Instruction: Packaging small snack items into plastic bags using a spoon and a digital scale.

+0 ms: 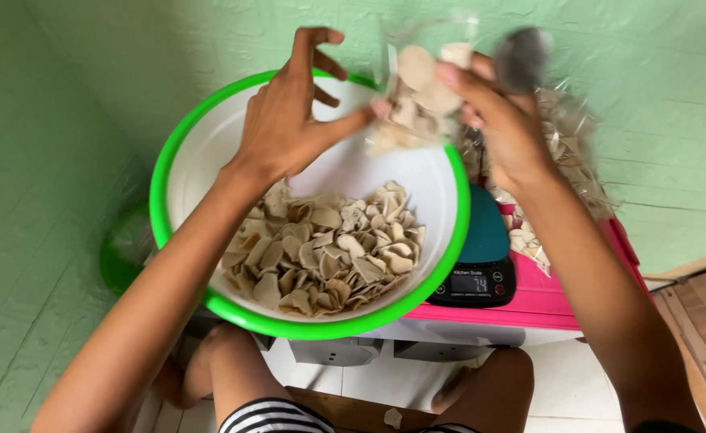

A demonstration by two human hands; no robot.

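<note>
A large white basin with a green rim point(209, 140) leans toward me, holding several pale beige raw crackers point(321, 252) heaped in its lower half. Above its far rim both hands hold a small clear plastic bag of crackers point(417, 88). My left hand point(289, 112) pinches the bag's left edge with thumb and forefinger. My right hand point(497, 112) grips the bag's right side and top, where it is blurred.
A black digital kitchen scale with a teal platform point(481, 248) sits on a pink table point(545, 301) right of the basin. More filled clear bags point(569, 152) lie behind the scale. Green walls surround; my knees and a tiled floor show below.
</note>
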